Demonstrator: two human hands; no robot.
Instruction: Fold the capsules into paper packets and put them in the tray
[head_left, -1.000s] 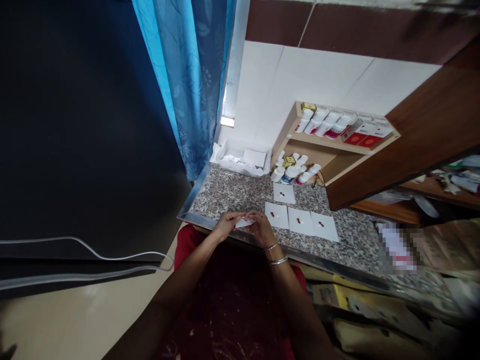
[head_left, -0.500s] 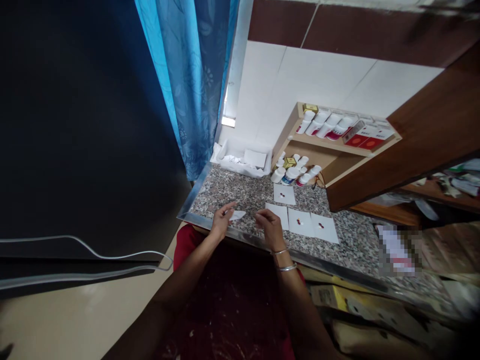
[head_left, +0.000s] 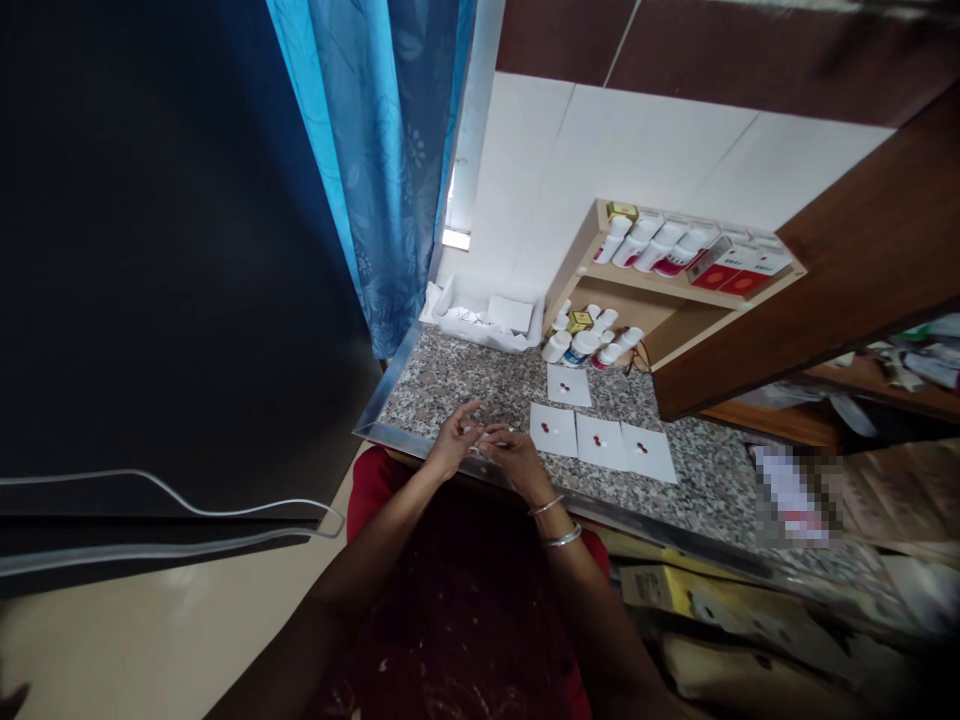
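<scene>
My left hand (head_left: 452, 445) and my right hand (head_left: 515, 460) meet over the front edge of the counter, fingertips nearly touching. Between them is a small folded white paper (head_left: 477, 437), mostly covered by the fingers. Both hands are closed on it in a pinch. To the right of my right hand lie white paper squares: a left one (head_left: 538, 443), a middle one (head_left: 589, 455) and a right one (head_left: 663, 462). Another paper square (head_left: 583, 396) lies behind them. Each bears a few small dark red and white pills (head_left: 598, 440).
A white plastic tray (head_left: 535, 322) with papers stands at the back left. Beside it, a wooden shelf (head_left: 675, 288) holds pill bottles (head_left: 582, 346) and red-and-white boxes (head_left: 739, 270). Glasses (head_left: 637, 358) lie near the bottles. A blue curtain (head_left: 397, 180) hangs at the left.
My right hand has moved left, away from the left paper square, to meet my left hand at the folded paper. The pills on that square are now uncovered.
</scene>
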